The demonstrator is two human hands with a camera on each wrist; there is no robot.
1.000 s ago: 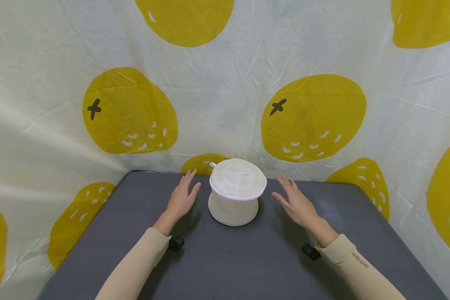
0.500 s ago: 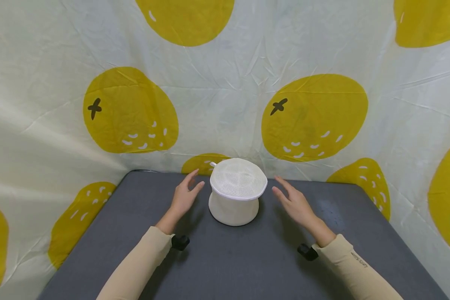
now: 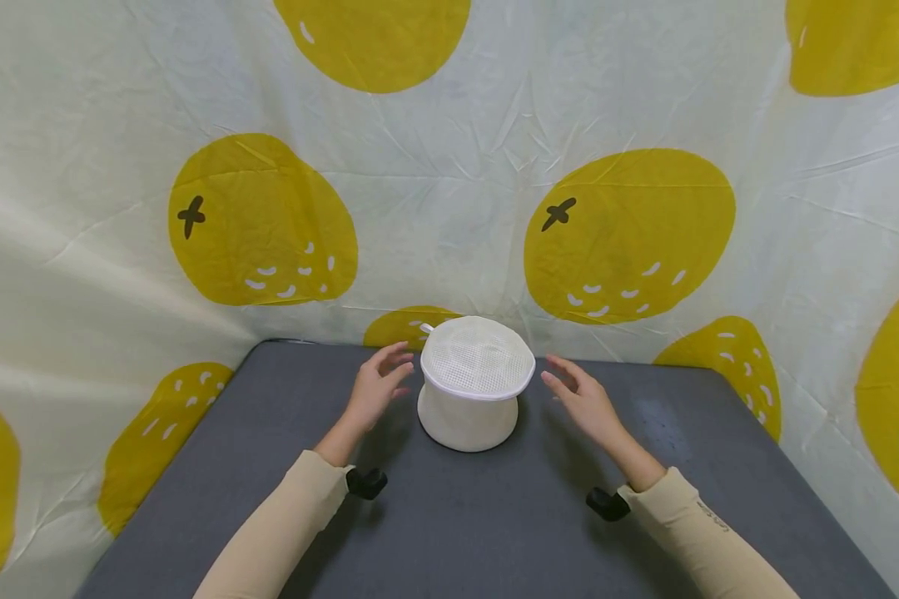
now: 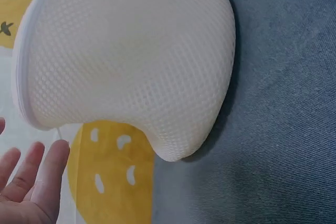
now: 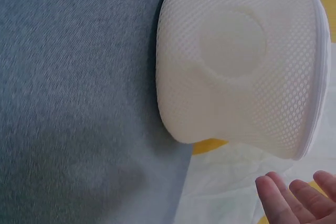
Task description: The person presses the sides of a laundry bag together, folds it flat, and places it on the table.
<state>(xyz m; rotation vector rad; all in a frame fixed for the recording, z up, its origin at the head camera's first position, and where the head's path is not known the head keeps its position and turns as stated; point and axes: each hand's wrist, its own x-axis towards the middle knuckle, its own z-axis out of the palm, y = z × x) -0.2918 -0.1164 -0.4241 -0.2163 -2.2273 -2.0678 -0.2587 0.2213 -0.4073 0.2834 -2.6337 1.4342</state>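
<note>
A white mesh laundry bag (image 3: 477, 362), round and pinched in at the waist, stands upright on the grey table. Its wide mesh top has a pale rim, and a small loop (image 3: 426, 329) sticks out at the back left. My left hand (image 3: 375, 387) hovers just left of the bag with fingers loosely bent, holding nothing. On the other side my right hand (image 3: 588, 408) is held a little apart from the bag, fingers relaxed and slightly curved. Both wrist views show a gap between the fingertips and the bag (image 4: 131, 56); a round patch (image 5: 232, 44) shows on its side.
The dark grey table (image 3: 479, 532) reaches back to a white curtain (image 3: 434, 225) printed with yellow fruit. Black wrist devices (image 3: 367, 483) sit under both beige sleeves (image 3: 280, 524).
Both hands have drawn slightly inward toward the bag, and their fingers have gone from spread and straight to gently curved. The bag has stayed in place.
</note>
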